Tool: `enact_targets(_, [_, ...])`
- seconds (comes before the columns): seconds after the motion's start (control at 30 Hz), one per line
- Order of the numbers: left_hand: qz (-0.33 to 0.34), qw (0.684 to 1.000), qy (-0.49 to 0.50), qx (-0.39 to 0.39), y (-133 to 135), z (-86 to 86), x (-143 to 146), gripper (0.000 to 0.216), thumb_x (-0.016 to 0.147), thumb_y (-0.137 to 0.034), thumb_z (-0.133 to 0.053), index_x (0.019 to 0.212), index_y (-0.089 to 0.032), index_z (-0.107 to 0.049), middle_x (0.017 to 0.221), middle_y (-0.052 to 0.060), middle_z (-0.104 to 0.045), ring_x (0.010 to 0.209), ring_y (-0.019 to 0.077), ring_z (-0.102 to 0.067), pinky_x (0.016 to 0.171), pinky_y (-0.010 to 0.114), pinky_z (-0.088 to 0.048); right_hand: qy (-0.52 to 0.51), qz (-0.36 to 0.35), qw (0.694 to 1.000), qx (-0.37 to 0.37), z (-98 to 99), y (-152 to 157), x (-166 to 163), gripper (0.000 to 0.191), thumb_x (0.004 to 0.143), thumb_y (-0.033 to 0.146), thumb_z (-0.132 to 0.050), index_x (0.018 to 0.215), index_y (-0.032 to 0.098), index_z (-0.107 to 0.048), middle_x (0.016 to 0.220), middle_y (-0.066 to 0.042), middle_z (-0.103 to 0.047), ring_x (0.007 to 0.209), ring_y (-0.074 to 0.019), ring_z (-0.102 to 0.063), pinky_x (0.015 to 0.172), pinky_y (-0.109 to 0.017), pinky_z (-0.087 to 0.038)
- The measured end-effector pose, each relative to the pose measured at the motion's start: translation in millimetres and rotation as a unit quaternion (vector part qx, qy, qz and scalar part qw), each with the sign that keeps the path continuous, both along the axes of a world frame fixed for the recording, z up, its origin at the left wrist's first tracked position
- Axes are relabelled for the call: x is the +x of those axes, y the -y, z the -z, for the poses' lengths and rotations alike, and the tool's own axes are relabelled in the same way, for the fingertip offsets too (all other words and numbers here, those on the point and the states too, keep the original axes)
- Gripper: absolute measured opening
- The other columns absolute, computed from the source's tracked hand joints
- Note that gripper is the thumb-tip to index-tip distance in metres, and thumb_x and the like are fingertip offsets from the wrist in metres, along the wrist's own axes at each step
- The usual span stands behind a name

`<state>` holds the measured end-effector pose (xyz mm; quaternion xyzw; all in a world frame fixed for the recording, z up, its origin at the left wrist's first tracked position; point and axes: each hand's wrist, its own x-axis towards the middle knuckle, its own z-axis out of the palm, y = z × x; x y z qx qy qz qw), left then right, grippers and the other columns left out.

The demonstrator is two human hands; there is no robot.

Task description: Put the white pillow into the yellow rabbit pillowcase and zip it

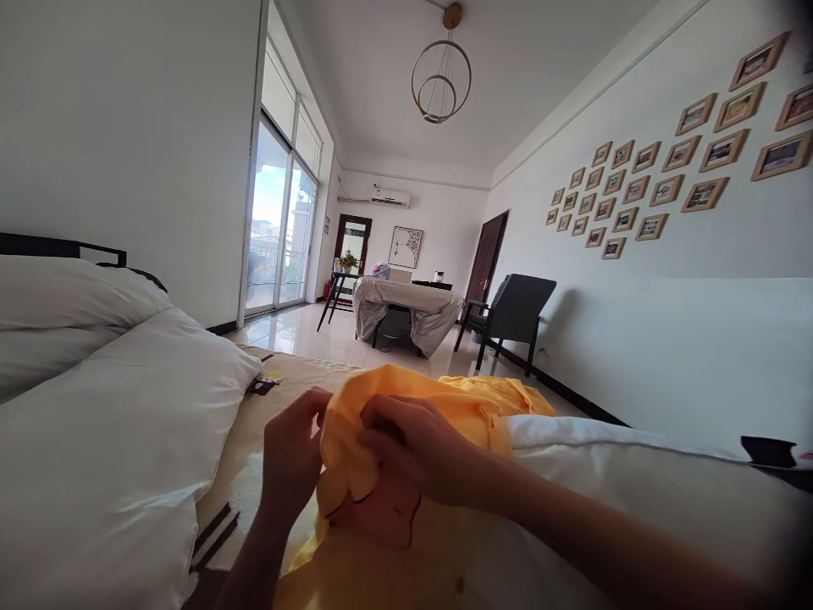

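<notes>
A yellow cloth (394,381), soft and bunched, is raised in front of me; its lower part carries a pink patch with dark outlines. Whether it is a garment or a cover I cannot tell. My left hand (295,445) pinches its left edge, with the fingertips partly hidden behind the fabric. From the right, my right hand (410,436) grips the cloth near its upper middle, thumb and fingers together. More of the yellow fabric spreads to the right behind my right hand and hangs down below both hands.
A white quilt (120,424) is heaped at the left, and white bedding (610,483) lies at the right. Between them shows a beige patterned sheet (222,517). Farther off stand a covered table (406,292), a dark chair (514,309) and a stool (336,296) with a plant.
</notes>
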<state>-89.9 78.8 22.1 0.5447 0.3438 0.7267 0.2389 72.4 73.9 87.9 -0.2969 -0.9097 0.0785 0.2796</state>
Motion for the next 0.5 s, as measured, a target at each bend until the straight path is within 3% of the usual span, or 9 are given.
enact_targets(0.13, [0.114, 0.99, -0.073, -0.034, 8.5, -4.2, -10.9, 0.016, 0.071, -0.03, -0.067, 0.073, -0.015, -0.072, 0.07, 0.004, -0.065, 0.068, 0.0178, -0.053, 0.061, 0.023, -0.044, -0.015, 0.015, 1.0, 0.011, -0.1, 0.6, -0.5, 0.013, 0.09, 0.02, -0.053, 0.077, 0.018, -0.054, 0.076, 0.0, -0.062, 0.066, -0.0109, -0.053, 0.061, -0.023, -0.04])
enact_targets(0.27, [0.123, 0.981, -0.144, -0.048, 8.6, -5.3, -17.0, 0.018, 0.07, -0.03, -0.071, 0.081, -0.017, -0.074, 0.069, 0.003, -0.065, 0.068, 0.017, -0.052, 0.061, 0.021, -0.044, 0.052, 0.017, 0.996, 0.073, 0.6, 0.7, -0.5, 0.011, 0.089, 0.018, -0.053, 0.079, 0.018, -0.054, 0.08, -0.002, -0.064, 0.067, -0.0123, -0.054, 0.061, -0.024, -0.04])
enact_targets(0.4, [0.133, 0.984, -0.113, -0.046, 8.6, -6.4, -15.2, 0.016, 0.07, -0.031, -0.072, 0.076, -0.016, -0.072, 0.068, 0.003, -0.063, 0.067, 0.0168, -0.052, 0.06, 0.021, -0.044, 0.136, 0.013, 0.977, 0.166, 2.8, 1.0, 0.6, 0.01, 0.083, 0.016, -0.06, 0.078, 0.018, -0.052, 0.077, -0.002, -0.061, 0.065, -0.0141, -0.052, 0.06, -0.026, -0.039])
enact_targets(0.5, [0.17, 0.981, -0.087, -0.034, 6.5, -5.1, -14.2, 0.017, 0.069, -0.03, -0.074, 0.074, -0.015, -0.069, 0.069, 0.003, -0.062, 0.067, 0.017, -0.054, 0.061, 0.022, -0.045, 0.145, 0.0, 0.975, 0.167, 2.6, 1.2, 2.3, 0.011, 0.081, 0.015, -0.062, 0.079, 0.019, -0.051, 0.075, 0.0, -0.06, 0.064, -0.014, -0.051, 0.061, -0.026, -0.04])
